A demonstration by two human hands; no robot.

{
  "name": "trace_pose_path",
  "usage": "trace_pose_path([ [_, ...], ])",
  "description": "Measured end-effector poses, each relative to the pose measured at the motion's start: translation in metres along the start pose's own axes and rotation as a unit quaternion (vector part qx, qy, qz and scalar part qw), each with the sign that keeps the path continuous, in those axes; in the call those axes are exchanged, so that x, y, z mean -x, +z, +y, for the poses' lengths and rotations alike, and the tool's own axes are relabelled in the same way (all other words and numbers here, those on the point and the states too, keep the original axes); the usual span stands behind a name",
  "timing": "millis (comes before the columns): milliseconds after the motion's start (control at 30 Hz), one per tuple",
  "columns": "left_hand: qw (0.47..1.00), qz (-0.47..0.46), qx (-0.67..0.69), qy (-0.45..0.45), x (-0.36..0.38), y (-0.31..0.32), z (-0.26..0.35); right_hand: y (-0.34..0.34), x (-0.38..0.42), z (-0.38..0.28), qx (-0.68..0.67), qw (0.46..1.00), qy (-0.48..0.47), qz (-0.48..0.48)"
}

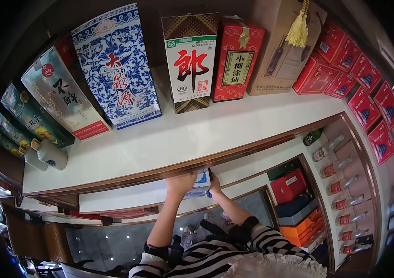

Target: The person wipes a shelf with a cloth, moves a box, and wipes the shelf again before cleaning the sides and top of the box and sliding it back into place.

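Just under the front edge of the upper shelf, my left hand (180, 183) lies against the left side of a blue-and-white box (201, 183). Its fingertips are hidden behind the box and the shelf edge. My right hand (214, 185) grips the box's right side, with something dark and blue between hand and box. Above, on the white shelf (183, 139), stand a tall blue-and-white patterned box (115, 69), a white box with red lettering (190, 65) and a red box (237, 60).
Small red boxes (366, 109) are stacked at the right. Clear bottles (345, 202) line the lower right shelf beside orange boxes (301, 229). Two small pale bottles (51, 155) stand at the shelf's left end. The wooden shelf edge (234, 155) runs just above my hands.
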State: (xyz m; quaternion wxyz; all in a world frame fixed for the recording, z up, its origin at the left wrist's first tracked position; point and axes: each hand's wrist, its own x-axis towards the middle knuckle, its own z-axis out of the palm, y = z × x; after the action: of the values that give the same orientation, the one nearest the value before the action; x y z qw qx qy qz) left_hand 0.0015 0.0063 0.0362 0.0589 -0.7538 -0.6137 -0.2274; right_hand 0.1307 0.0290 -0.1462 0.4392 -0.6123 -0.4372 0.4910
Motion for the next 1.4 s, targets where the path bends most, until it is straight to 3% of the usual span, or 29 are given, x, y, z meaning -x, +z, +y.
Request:
trace_pose_path([
  [67,1.0,-0.009,-0.003,-0.003,0.0,0.002,0.0,-0.009,-0.002,0.007,0.075,0.997,0.025,-0.015],
  [133,0.999,0.046,-0.016,0.022,0.003,0.007,-0.002,-0.016,-0.012,0.022,0.177,0.98,0.052,-0.071],
  [200,0.997,0.056,-0.031,0.032,0.004,0.005,-0.002,-0.02,-0.018,0.013,0.146,0.986,0.08,0.003],
  [267,0.996,0.068,-0.045,0.033,0.001,0.004,-0.002,-0.02,-0.013,-0.018,-0.15,0.988,0.044,0.012],
  [300,0.996,0.081,-0.021,0.039,0.001,0.005,-0.003,-0.024,0.011,-0.075,-0.239,0.97,0.042,0.0],
  [333,0.995,0.094,0.003,0.046,0.001,0.005,-0.003,-0.024,0.021,-0.095,-0.237,0.971,0.042,-0.005],
  [433,0.997,0.065,0.005,0.03,0.003,0.007,-0.004,-0.015,0.039,-0.119,-0.171,0.98,-0.101,0.017],
  [600,0.999,-0.006,0.036,-0.013,0.0,-0.002,0.0,-0.006,0.031,-0.063,-0.181,0.979,-0.091,-0.012],
  [667,0.999,0.02,0.026,0.003,0.001,-0.002,0.001,-0.004,0.023,-0.008,0.045,0.994,-0.099,0.019],
  [767,0.999,0.0,0.045,-0.019,0.001,-0.002,0.0,-0.001,0.02,0.051,0.122,0.992,-0.025,0.018],
  [867,0.999,-0.021,0.029,-0.011,0.002,0.001,-0.002,-0.012,0.003,0.055,0.042,0.998,0.047,-0.021],
  [900,0.999,-0.018,0.026,-0.011,0.002,0.001,-0.002,-0.013,-0.008,0.057,0.001,0.999,0.037,0.025],
  [933,0.999,0.015,0.027,-0.008,0.001,0.001,-0.001,-0.017,0.009,-0.007,-0.045,0.996,0.011,0.072],
  [1000,0.998,0.048,0.028,-0.01,-0.002,0.0,0.0,-0.026,0.034,-0.107,-0.25,0.968,-0.021,0.024],
  [1067,0.998,-0.001,0.061,-0.031,-0.001,-0.001,0.001,-0.029,0.042,-0.136,-0.21,0.976,-0.057,0.014],
  [1100,0.999,0.02,0.044,-0.015,0.0,0.002,0.0,-0.028,0.043,-0.14,-0.171,0.981,-0.096,0.008],
  [1267,1.0,0.013,0.007,0.004,0.002,0.002,-0.001,-0.01,0.037,-0.11,-0.245,0.966,-0.081,0.021],
  [1367,1.0,0.004,0.015,0.0,0.001,0.003,0.0,-0.006,0.029,-0.064,-0.202,0.978,-0.052,0.012],
  [1400,1.0,0.003,0.026,-0.008,0.002,0.003,0.0,-0.006,0.028,-0.04,-0.107,0.993,-0.045,0.018],
])
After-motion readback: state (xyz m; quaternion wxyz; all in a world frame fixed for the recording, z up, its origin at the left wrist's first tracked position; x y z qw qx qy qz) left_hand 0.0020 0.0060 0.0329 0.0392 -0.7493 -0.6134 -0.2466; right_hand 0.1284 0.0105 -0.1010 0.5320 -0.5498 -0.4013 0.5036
